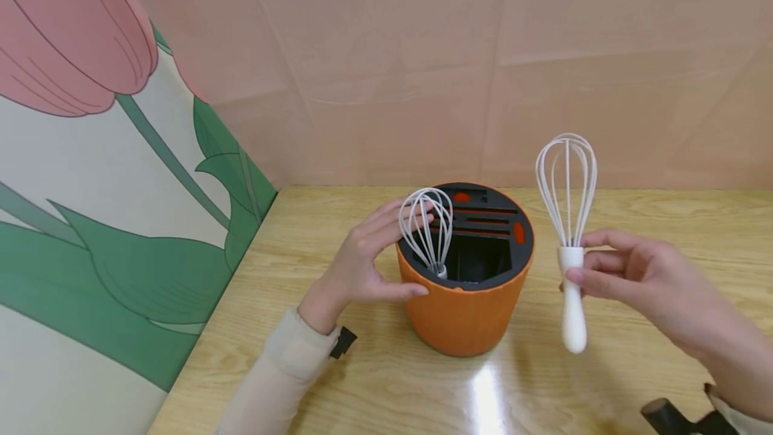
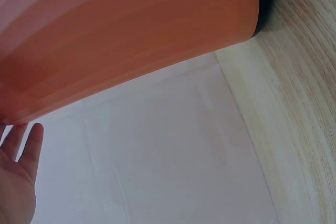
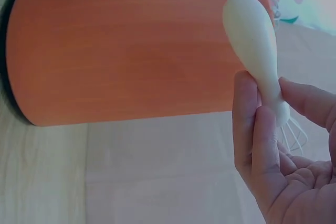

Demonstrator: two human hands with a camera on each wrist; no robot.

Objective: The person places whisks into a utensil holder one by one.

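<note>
An orange utensil holder (image 1: 465,321) with a black slotted top (image 1: 483,207) stands upright on the table. A white whisk (image 1: 431,240) stands in its front left compartment, wire loops up, its handle mostly hidden inside. My left hand (image 1: 368,254) rests at the holder's left rim, fingers extended behind the whisk's wires and thumb along the outer wall. In the left wrist view, part of that hand (image 2: 18,182) shows near the orange wall. To the right of the holder, my right hand (image 1: 634,274) pinches the handle of a second white whisk (image 1: 572,301), held upright above the table.
The light wood table (image 1: 338,381) meets a pale pink backdrop (image 1: 392,86) behind the holder. At the left is a panel with a pink tulip and green leaves (image 1: 139,267). Besides the whisk's compartment, the black top has narrow slots and an open square compartment (image 1: 483,257).
</note>
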